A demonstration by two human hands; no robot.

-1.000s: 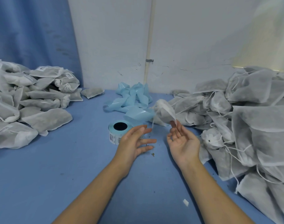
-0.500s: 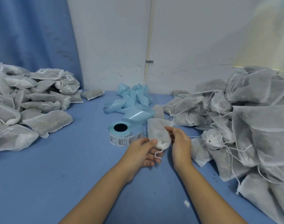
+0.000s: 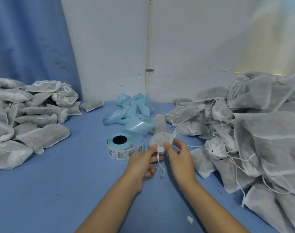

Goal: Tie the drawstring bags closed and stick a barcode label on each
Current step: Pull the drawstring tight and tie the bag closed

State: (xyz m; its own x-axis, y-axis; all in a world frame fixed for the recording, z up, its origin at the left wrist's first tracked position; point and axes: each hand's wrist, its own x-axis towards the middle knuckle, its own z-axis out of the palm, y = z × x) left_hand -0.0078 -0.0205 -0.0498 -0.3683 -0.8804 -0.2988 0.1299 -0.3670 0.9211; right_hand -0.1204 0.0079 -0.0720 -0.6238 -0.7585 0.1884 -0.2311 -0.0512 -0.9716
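Blue tabletop [image 3: 59, 190]; left hand [image 3: 141, 163], right hand [image 3: 180, 158] both pinch small bag [image 3: 160, 140] at gathered mouth; knot unclear, cords [image 3: 160, 167] dangling.

Label roll [image 3: 125, 146] sits mid-table [image 3: 59, 182]; the held bag [image 3: 161, 140] just right of it; backing strip [image 3: 133, 113] behind; labelled bags [image 3: 30, 115] piled left, untied bags [image 3: 252, 132] heaped right
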